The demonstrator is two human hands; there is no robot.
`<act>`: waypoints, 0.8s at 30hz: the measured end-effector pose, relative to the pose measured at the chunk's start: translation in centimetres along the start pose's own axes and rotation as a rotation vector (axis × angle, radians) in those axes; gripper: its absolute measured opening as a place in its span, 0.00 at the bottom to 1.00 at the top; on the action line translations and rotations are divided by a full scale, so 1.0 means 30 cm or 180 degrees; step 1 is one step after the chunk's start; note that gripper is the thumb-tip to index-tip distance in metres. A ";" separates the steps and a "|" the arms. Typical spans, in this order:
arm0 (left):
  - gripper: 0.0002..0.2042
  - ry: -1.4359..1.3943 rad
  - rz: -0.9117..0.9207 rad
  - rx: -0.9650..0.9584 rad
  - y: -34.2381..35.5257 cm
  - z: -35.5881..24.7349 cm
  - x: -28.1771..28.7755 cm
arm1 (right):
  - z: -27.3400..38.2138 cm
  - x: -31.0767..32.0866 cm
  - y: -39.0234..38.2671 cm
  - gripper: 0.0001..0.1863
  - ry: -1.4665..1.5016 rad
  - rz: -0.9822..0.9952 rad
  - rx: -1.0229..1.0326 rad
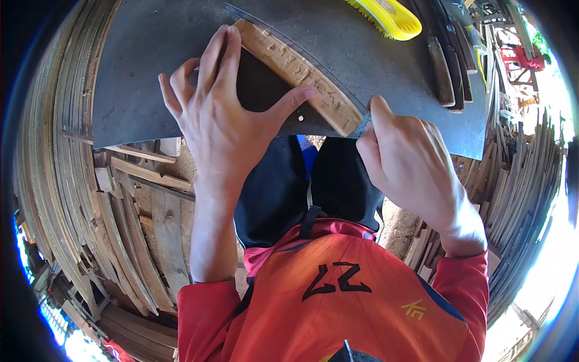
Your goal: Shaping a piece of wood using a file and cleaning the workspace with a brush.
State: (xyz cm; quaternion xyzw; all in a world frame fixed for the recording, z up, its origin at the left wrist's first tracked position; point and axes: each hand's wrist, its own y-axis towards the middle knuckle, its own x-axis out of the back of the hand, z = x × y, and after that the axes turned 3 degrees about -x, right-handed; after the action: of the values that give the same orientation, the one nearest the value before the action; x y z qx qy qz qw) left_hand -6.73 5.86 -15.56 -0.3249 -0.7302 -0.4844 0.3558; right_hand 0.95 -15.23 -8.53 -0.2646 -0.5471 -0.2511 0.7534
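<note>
A pale wooden strip (295,71) with a rough, notched upper face lies slantwise on a dark sheet-topped table (142,90). My left hand (220,111) is spread open beside it. Its longest fingertips touch the strip's far left end, and the thumb rests on its near part. A long, thin, dark blade-like tool (325,67) runs along the strip's far right side. My right hand (410,154) is closed round the near end of that tool, by the table's front edge; the fingers hide most of the grip, so its exact kind is unclear.
At the back lies a yellow brush (392,18). Several long tools with wooden handles (445,78) rest at the table's right. A small shiny round bit (300,118) sits near the front edge. Stacked wooden slats (66,181) line the left; more slats (525,205) stand right.
</note>
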 end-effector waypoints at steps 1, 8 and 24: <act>0.46 0.0065 0.0034 -0.0004 0.005 0.001 0.004 | 0.008 0.000 0.006 0.13 -0.0027 -0.0015 0.0014; 0.37 0.0228 -0.0009 -0.0008 -0.016 0.028 -0.026 | 0.013 -0.012 0.085 0.13 -0.0079 -0.0206 0.0265; 0.32 -0.0033 -0.0123 -0.0018 0.020 0.002 -0.014 | -0.194 0.034 0.083 0.08 0.0593 -0.1711 0.0679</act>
State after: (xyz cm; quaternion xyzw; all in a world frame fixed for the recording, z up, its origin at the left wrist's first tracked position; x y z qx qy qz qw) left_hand -6.01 6.04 -15.64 -0.3143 -0.7368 -0.4916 0.3417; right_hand 6.91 -17.40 -9.37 -0.0055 -0.5493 -0.4058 0.7305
